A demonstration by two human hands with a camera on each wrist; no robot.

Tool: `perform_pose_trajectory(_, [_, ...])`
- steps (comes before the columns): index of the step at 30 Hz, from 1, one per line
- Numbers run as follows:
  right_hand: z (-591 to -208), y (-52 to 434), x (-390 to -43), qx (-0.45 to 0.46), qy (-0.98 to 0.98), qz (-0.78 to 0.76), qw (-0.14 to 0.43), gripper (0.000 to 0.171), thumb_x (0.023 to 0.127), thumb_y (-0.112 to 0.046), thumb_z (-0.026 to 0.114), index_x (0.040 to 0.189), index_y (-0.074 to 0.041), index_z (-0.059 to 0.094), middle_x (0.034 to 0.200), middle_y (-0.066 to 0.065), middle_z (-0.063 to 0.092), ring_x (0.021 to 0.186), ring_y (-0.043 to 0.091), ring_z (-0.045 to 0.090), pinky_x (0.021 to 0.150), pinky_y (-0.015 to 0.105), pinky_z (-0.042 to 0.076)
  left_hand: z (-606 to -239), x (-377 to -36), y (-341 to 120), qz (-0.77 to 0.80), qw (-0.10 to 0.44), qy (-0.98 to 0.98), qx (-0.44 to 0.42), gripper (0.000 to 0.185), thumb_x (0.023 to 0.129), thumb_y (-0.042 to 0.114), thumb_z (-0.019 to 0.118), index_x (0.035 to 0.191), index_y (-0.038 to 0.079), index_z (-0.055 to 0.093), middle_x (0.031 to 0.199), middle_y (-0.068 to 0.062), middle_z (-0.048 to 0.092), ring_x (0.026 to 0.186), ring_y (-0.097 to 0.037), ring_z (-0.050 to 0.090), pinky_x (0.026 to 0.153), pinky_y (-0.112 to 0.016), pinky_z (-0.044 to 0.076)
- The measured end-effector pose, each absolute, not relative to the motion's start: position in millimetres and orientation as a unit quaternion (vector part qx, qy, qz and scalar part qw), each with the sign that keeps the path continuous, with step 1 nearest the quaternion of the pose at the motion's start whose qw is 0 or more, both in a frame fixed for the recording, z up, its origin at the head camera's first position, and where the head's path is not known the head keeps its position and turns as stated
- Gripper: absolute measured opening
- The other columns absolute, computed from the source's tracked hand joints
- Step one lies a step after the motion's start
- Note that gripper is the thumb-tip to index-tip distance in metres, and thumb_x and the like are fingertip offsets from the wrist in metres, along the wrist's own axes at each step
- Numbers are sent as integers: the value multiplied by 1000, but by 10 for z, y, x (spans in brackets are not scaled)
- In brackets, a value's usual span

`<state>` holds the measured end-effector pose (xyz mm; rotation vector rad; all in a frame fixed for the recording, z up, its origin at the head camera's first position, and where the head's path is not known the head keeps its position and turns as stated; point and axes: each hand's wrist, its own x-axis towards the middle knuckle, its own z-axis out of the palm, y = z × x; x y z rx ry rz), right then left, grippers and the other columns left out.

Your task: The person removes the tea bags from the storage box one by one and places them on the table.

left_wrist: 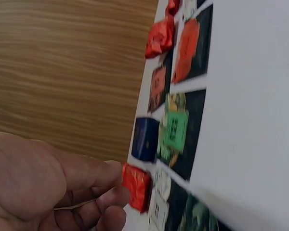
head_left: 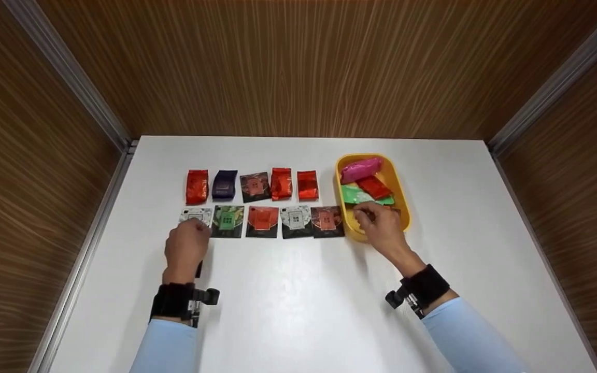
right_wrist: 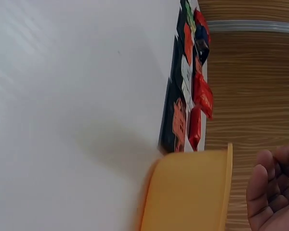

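Observation:
My left hand point(head_left: 187, 246) is held over the left end of the near row, its loosely curled fingers holding nothing. It partly covers a black-and-white sachet point(head_left: 196, 213); in the left wrist view a red foil packet point(left_wrist: 136, 186) shows just beyond the fingertips. Over the near side of a yellow tray point(head_left: 406, 217) is my right hand point(head_left: 384, 228), fingers loosely bent and without any packet. Inside the tray lie a pink packet point(head_left: 361, 169), a red packet point(head_left: 374, 187) and a green packet point(head_left: 355, 195). Another sachet there is mostly hidden behind the right hand.
Red foil packets point(head_left: 281, 184), a dark blue packet point(head_left: 224, 185) and a dark sachet point(head_left: 255, 187) form the far row. Nearer are green point(head_left: 228, 221), red point(head_left: 263, 221), white point(head_left: 297, 221) and brown-red point(head_left: 328, 221) sachets. Wood-grain panels point(head_left: 298, 67) enclose the white table point(head_left: 288, 311).

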<state>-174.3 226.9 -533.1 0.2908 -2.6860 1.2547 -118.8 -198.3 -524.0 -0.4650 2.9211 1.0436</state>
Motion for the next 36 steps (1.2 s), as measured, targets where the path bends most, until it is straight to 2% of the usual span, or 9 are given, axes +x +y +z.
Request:
perform_pose_trajectory(7, [-5273,2563,-1974,54,-914,395,77,16,102,-13,68,111,-3,77,88,13,75,73,20,64,68,30,49,-5271,-1475,-1227,355,-4,933,-64,13,101,14,67,92,7,74,80,-9,69,66,-23,58,63,-36,44])
perform_pose_trajectory(13, [-5235,2697,-2169,23,-934,354,42,22,104,-19,64,112,-3,77,100,17,77,86,32,68,82,45,52,-5251,-1654,-547,361,3,933,18,10,100,17,71,99,10,78,91,-6,75,79,-25,68,75,-42,55])
perform_pose_trajectory(17, [-5215,2771,-2247,12,-948,317,15,23,103,-17,62,112,-1,77,106,19,77,96,35,69,88,51,54,-5238,-1753,-172,372,13,926,68,7,99,15,72,101,10,77,98,-7,75,91,-25,69,80,-41,56])
perform_pose_trajectory(21, [-5195,2814,-2275,10,-965,263,-8,21,99,-14,62,106,-2,77,100,18,77,89,35,68,79,49,54,-5240,-1830,112,368,18,924,104,7,98,15,73,102,10,77,100,-6,75,99,-25,68,83,-38,55])
perform_pose_trajectory(24, [-5176,2803,-2266,5,-976,216,-30,16,96,-14,63,89,-4,74,88,17,74,78,34,66,66,46,51,-5240,-1868,288,354,20,927,121,13,98,22,76,104,10,76,99,-4,72,101,-24,65,85,-36,53])
perform_pose_trajectory(28, [-5181,2706,-2259,-14,-986,156,-64,28,99,-26,68,89,0,73,93,25,74,81,42,70,65,52,54,-5273,-1907,501,341,26,931,127,28,98,31,77,117,10,72,107,-5,66,105,-23,60,87,-36,51])
perform_pose_trajectory(30, [-5213,2640,-2268,-23,-989,128,-73,40,101,-36,69,100,3,75,101,28,75,89,46,71,72,56,57,-5303,-1916,591,335,22,933,125,34,98,33,77,123,11,71,114,-7,63,109,-24,59,89,-37,51])
perform_pose_trajectory(32, [-5260,2577,-2279,-33,-991,103,-81,49,102,-44,67,106,4,76,102,27,75,93,46,71,77,56,58,-5331,-1911,665,329,20,936,123,40,97,35,78,128,13,68,120,-7,60,112,-25,58,92,-38,50])
perform_pose_trajectory(36, [-5365,2499,-2308,-42,-992,74,-90,58,102,-54,64,102,2,77,98,23,75,90,42,71,78,54,58,-5371,-1897,750,306,20,944,124,47,95,41,80,132,15,66,123,-8,56,113,-26,57,93,-38,49])
